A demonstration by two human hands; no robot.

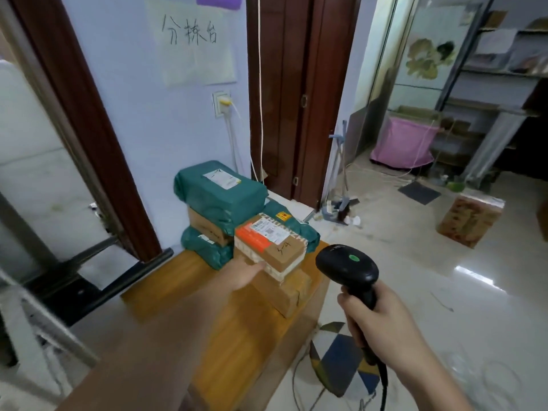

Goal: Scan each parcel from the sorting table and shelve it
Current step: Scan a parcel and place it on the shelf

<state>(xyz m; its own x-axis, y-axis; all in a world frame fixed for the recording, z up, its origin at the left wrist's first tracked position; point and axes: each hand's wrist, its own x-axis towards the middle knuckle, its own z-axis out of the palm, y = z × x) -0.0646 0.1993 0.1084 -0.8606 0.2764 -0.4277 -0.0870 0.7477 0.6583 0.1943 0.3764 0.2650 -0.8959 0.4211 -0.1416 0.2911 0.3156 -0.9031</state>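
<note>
Brown cardboard parcel (271,250) is gripped label-up by the left hand (244,275) so the scanner (350,271), clasped in the right hand (382,324), can read it.

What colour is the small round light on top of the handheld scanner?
Green, on the black scanner that the right hand grips; the head view shows it.

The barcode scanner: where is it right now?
In the head view the barcode scanner is right of centre, gripped upright by the right hand, just right of the orange-labelled box on the wooden table.
</note>
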